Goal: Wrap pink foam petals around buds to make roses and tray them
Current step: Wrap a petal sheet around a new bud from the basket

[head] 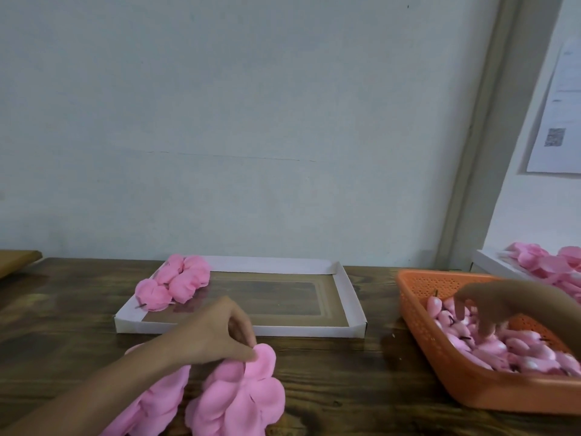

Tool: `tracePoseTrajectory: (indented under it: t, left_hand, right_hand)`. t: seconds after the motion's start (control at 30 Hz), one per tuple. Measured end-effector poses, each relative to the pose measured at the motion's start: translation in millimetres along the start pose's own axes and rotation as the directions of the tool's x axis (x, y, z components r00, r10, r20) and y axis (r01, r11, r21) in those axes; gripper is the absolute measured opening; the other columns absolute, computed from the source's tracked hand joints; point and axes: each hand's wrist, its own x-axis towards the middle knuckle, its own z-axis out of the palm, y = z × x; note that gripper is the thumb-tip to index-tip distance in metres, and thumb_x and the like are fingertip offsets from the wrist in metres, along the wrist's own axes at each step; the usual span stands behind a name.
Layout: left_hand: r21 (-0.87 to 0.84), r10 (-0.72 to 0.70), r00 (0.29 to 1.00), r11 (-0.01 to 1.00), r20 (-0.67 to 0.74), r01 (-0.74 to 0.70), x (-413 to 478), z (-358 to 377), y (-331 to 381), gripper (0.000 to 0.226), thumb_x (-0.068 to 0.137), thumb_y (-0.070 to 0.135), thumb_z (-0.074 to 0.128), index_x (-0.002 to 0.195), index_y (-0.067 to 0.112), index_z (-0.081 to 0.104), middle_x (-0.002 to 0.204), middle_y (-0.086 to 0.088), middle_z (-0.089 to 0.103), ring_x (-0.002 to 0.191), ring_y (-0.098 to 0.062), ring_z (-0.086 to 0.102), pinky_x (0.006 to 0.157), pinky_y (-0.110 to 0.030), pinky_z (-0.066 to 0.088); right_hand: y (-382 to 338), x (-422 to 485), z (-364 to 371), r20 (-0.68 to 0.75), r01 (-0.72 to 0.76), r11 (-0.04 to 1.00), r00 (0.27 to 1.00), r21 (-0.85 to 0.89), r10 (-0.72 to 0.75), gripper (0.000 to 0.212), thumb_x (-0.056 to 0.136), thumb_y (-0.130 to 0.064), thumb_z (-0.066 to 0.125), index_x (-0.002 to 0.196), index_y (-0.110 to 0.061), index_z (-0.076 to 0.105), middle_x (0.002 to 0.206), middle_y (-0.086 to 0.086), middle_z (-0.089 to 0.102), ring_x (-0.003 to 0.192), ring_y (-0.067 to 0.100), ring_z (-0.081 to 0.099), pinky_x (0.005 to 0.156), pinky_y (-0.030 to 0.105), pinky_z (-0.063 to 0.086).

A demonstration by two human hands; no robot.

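Head view: more than one sheet could be lifted at once, since the top petal (263,360) is pinched between thumb and fingertips of the left hand (226,332) at the edge of a closely stacked heap of foam petals (239,401) on the table (345,372); thin foam might also be creased by too hard a pinch. Several buds (515,347) could be dragged out together, tangled by their dark stems, where the right hand (490,306) is dipped, fingers spread downward, into the orange basket (440,357); whether one is held cannot be told. The petals are seen as soft, matte pink, rounded lobes; finished roses (176,283) are clustered in the far left corner of the white tray (298,331).
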Motion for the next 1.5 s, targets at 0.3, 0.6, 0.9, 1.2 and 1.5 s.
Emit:
tracePoseTrajectory:
  t: [0.3, 0.6, 0.9, 1.2, 1.5]
  left_hand:
    - [0.171, -0.015, 0.985, 0.984, -0.171, 0.045, -9.4, -0.3, 12.5, 0.014, 0.082, 0.024, 0.084, 0.072, 0.032, 0.077, 0.066, 0.018, 0.075, 0.059, 0.003, 0.069, 0.051, -0.009, 0.046]
    - [0.256, 0.009, 0.990, 0.966, -0.139, 0.027, -22.2, -0.7, 16.2, 0.020, 0.093, 0.029, 0.072, 0.074, 0.032, 0.076, 0.051, 0.016, 0.067, 0.044, 0.001, 0.058, 0.049, -0.005, 0.038]
    - [0.434, 0.272, 0.895, 0.895, -0.354, -0.100, -37.4, 1.0, 15.6, 0.042, 0.087, 0.040, 0.064, 0.049, 0.029, 0.050, 0.052, 0.009, 0.052, 0.056, -0.013, 0.050, 0.052, -0.025, 0.035]
    - [-0.502, -0.076, 0.866, 0.838, -0.495, -0.213, -10.1, -11.6, 54.2, 0.029, 0.091, 0.013, 0.066, 0.063, 0.009, 0.060, 0.071, -0.015, 0.071, 0.073, -0.027, 0.068, 0.075, -0.042, 0.050]
    - [-0.654, -0.187, 0.884, 0.740, -0.429, -0.161, 27.3, 34.3, 54.6, 0.014, 0.094, 0.014, 0.075, 0.081, 0.015, 0.080, 0.076, 0.006, 0.078, 0.070, -0.002, 0.074, 0.056, -0.010, 0.049]
  right_hand:
    - [-2.0, -11.9, -10.3, -0.228, -0.038, 0.999, 0.973, 0.023, 0.042, 0.014, 0.104, -0.026, 0.061, 0.117, -0.020, 0.064, 0.114, -0.001, 0.071, 0.080, 0.010, 0.063, 0.052, 0.007, 0.046]
    - [-4.2, -27.0, -11.8, 0.102, -0.083, 0.988, 0.992, 0.132, 0.070, 0.044, 0.086, 0.001, 0.077, 0.128, 0.001, 0.067, 0.099, 0.014, 0.080, 0.078, 0.020, 0.080, 0.075, 0.031, 0.066]
    - [-0.9, -38.2, -14.7, 0.090, -0.081, 0.975, 0.994, 0.205, 0.063, 0.032, 0.093, 0.003, 0.058, 0.121, -0.006, 0.047, 0.116, 0.021, 0.065, 0.079, 0.026, 0.078, 0.077, 0.037, 0.067]
    - [-53.4, -114.0, -56.2, -0.604, 0.606, 0.426, 0.781, 0.671, -0.161, 0.034, 0.084, -0.029, 0.081, 0.115, -0.021, 0.069, 0.102, 0.005, 0.076, 0.086, 0.020, 0.079, 0.068, 0.023, 0.062]
    - [-193.8, -109.7, 6.1, -0.796, 0.722, -0.346, 0.582, 0.599, -0.163, 0.030, 0.087, -0.017, 0.079, 0.114, -0.007, 0.072, 0.107, 0.005, 0.074, 0.097, 0.018, 0.070, 0.088, 0.029, 0.058]
